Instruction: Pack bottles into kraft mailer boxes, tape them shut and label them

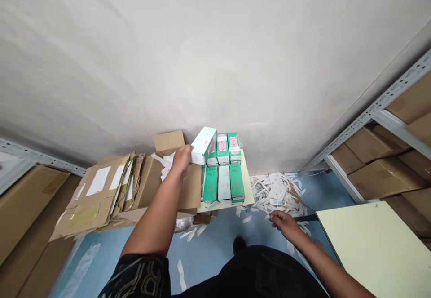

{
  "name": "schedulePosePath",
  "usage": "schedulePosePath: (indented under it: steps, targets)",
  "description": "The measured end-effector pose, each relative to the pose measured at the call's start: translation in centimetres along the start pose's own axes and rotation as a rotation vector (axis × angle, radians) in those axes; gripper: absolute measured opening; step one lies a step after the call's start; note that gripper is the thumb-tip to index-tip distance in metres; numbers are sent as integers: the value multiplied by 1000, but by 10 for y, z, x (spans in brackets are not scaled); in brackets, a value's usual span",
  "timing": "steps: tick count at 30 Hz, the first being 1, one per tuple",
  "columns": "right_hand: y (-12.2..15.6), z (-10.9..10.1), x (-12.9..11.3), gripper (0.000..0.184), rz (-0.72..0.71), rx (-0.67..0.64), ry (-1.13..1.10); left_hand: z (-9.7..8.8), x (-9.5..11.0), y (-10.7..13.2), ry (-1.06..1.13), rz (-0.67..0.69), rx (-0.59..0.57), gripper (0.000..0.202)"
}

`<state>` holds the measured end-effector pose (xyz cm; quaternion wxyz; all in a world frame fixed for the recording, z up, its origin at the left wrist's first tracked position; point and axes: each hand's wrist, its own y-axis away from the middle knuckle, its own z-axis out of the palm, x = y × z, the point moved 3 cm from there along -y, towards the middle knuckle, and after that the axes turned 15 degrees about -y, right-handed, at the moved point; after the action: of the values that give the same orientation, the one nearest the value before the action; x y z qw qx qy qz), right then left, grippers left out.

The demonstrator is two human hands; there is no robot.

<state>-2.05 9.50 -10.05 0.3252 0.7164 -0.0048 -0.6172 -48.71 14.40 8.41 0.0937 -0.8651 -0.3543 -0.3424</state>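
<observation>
My left hand (182,158) is closed on the end of a white and pale green box (204,144) with pink print. That box is tilted above the left end of the rows of boxes. Beneath and beside it, green boxes (236,182) and a white box (224,183) stand in two rows on a cream board (248,185). An open cardboard carton (190,190) with white paper inside is just below my left forearm. My right hand (283,224) hangs to the right over the floor, its fingers curled together. What they hold, if anything, is too small to make out.
Flattened cardboard (90,199) leans at the left. Paper strips (278,194) lie heaped on the blue floor (212,248). A cream tabletop (373,244) juts in at the lower right. Shelves with cartons (387,172) stand at the right, and a grey wall (215,55) rises behind.
</observation>
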Motion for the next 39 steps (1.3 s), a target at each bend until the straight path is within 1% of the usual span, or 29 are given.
schedulePosePath:
  steps: [1, 2, 3, 5, 8, 10, 12, 14, 17, 19, 21, 22, 24, 26, 27, 29, 32, 35, 37, 39]
  targets:
    - [-1, 1, -11, 38, -4, -5, -41, 7, 7, 18, 107, 5, -44, 46]
    - [-2, 2, -24, 38, -9, -9, -92, 18, 15, 36, 270, 2, -120, 48]
    - [-2, 2, -38, 38, -21, -6, -155, 30, 24, 55, 419, -4, -204, 49]
    - [0, -2, -67, 41, -48, 8, -299, 60, 44, 94, 627, -15, -369, 51]
    - [10, -17, -101, 51, -129, 8, -571, 112, 78, 150, 752, -50, -628, 54]
    - [22, -33, -113, 56, -216, -25, -745, 148, 100, 185, 796, -89, -802, 55]
    - [38, -54, -116, 59, -305, -28, -877, 183, 122, 219, 824, -105, -959, 57]
    - [57, -80, -112, 62, -370, 49, -957, 217, 142, 250, 839, -82, -1102, 58]
    - [90, -127, -95, 65, -430, 279, -976, 265, 168, 294, 804, -56, -1294, 56]
    - [114, -161, -79, 62, -459, 439, -954, 297, 181, 323, 712, -51, -1386, 53]
    - [139, -197, -59, 59, -486, 576, -927, 327, 193, 350, 594, 10, -1423, 52]
    - [152, -215, -49, 58, -499, 639, -905, 340, 200, 362, 530, 65, -1407, 52]
    - [178, -249, -27, 59, -521, 745, -823, 363, 216, 384, 403, 201, -1310, 50]
    - [203, -281, -9, 61, -534, 824, -683, 377, 239, 405, 309, 348, -1189, 46]
    - [216, -295, -1, 62, -533, 853, -597, 382, 253, 416, 286, 423, -1145, 45]
    - [237, -318, 12, 65, -508, 900, -433, 384, 287, 438, 278, 585, -1088, 42]
    - [259, -340, 28, 72, -440, 962, -286, 380, 343, 469, 248, 823, -1036, 39]
    - [265, -350, 40, 76, -385, 992, -251, 381, 388, 493, 161, 995, -1047, 39]
    - [263, -353, 47, 76, -372, 1007, -290, 388, 407, 501, 102, 1113, -1069, 42]
    - [259, -355, 51, 72, -383, 1013, -388, 399, 416, 502, 61, 1242, -1118, 53]
